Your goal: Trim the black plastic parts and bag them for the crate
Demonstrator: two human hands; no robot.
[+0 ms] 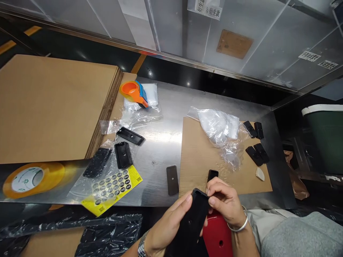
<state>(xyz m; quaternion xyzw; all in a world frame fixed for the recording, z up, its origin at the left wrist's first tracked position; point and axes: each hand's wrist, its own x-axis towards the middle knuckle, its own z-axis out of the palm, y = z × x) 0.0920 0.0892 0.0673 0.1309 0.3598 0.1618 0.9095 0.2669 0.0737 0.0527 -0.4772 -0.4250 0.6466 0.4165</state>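
A long black plastic shell (193, 217) with a raised rim lies tilted in my left hand (168, 225), whose thumb and fingers close around its sides. My right hand (223, 200) pinches the shell's far right corner between thumb and fingertips; whether something small is also held there is hidden. Just beyond those fingers, a small black piece (213, 175) rests on the cardboard sheet (198, 153). A dark brown flat plate (172, 180) with a small hole lies on the metal table (160, 142), left of the sheet.
Two black shells (123, 155) and a yellow sticker sheet (112, 191) lie on the left, near a tape roll (33, 180). An orange tape dispenser (134, 93) stands behind them, beside stacked cardboard (53, 110). Clear bags (218, 126) and several black blocks (257, 153) occupy the right.
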